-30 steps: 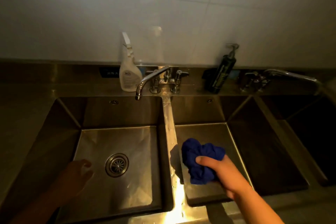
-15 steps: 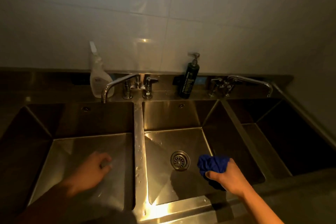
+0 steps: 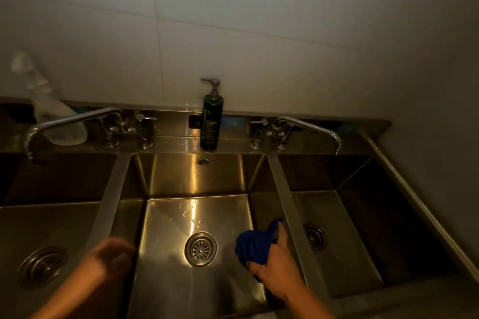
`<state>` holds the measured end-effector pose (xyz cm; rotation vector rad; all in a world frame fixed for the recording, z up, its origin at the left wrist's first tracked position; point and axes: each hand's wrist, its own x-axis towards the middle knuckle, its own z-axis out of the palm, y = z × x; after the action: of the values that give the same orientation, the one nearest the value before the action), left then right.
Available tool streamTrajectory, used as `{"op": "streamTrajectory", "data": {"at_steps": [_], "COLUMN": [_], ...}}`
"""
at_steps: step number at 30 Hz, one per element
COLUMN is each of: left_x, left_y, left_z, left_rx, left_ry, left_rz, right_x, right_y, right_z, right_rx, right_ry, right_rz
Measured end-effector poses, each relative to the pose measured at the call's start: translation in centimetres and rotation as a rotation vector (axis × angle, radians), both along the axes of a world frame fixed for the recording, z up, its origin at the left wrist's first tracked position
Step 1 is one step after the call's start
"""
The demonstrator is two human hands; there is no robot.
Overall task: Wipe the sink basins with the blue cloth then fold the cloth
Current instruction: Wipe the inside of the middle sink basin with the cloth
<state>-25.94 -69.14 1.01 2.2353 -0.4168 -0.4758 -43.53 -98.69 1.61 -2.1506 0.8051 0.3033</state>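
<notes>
The bunched blue cloth (image 3: 255,245) lies at the right side of the middle sink basin (image 3: 166,217), to the right of its round drain (image 3: 201,248). My right hand (image 3: 277,268) grips the cloth against the basin's right wall. My left hand (image 3: 110,256) hovers over the divider between the left basin (image 3: 51,217) and the middle one, fingers loosely curled, holding nothing; it is blurred. The right basin (image 3: 344,217) with its own drain lies beyond the other divider.
A dark pump bottle (image 3: 211,122) stands on the back ledge behind the middle basin. A white spray bottle (image 3: 49,109) stands at the back left. Two faucets (image 3: 70,122) (image 3: 308,128) reach over the left and right basins. A tiled wall rises behind.
The view has swung right, so the middle basin is now centred. My right hand has carried the cloth from the divider to that basin's right wall. My left hand moved to the left divider.
</notes>
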Motion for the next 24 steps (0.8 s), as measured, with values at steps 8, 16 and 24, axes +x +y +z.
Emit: {"op": "streamTrajectory", "data": {"at_steps": [8, 16, 24], "left_x": [1.3, 2.2, 5.2], "left_y": [-2.7, -6.1, -10.3], "left_z": [-1.1, -6.8, -18.6], "left_rx": [-0.022, 0.111, 0.367], "left_ry": [-0.021, 0.072, 0.051], "left_rz": [-0.156, -0.224, -0.153], "right_x": [3.5, 6.3, 7.9], "right_y": [-1.3, -0.9, -2.5], "right_z": [-1.0, -7.7, -20.3], "right_rx": [-0.015, -0.023, -0.194], "right_ry": [0.213, 0.344, 0.733], "right_rz": [0.303, 0.197, 0.419]}}
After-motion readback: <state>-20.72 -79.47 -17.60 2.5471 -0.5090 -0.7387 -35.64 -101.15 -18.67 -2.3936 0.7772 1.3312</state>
